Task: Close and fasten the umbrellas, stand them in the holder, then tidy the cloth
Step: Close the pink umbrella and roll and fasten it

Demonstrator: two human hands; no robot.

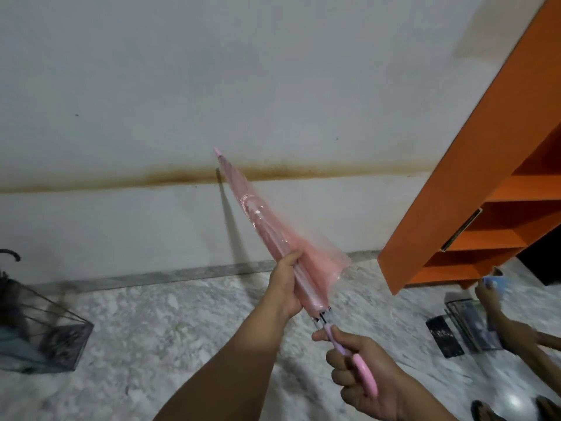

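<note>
A pink translucent umbrella (267, 226) is folded shut and points up and to the left toward the wall. My left hand (285, 287) grips the gathered canopy near its lower end. My right hand (358, 363) holds the pink handle (365, 375) below it. The canopy's lower edge flares loose on the right side. A dark wire umbrella holder (60, 326) stands on the floor at the far left, with a dark umbrella (9, 262) in it, its hooked handle showing on top.
An orange shelf unit (473, 183) stands at the right. Another person's hand (488, 293) holds a bluish object near dark flat items (446, 335) on the marble floor. Sandalled feet (485, 411) show at the bottom right. A white stained wall is ahead.
</note>
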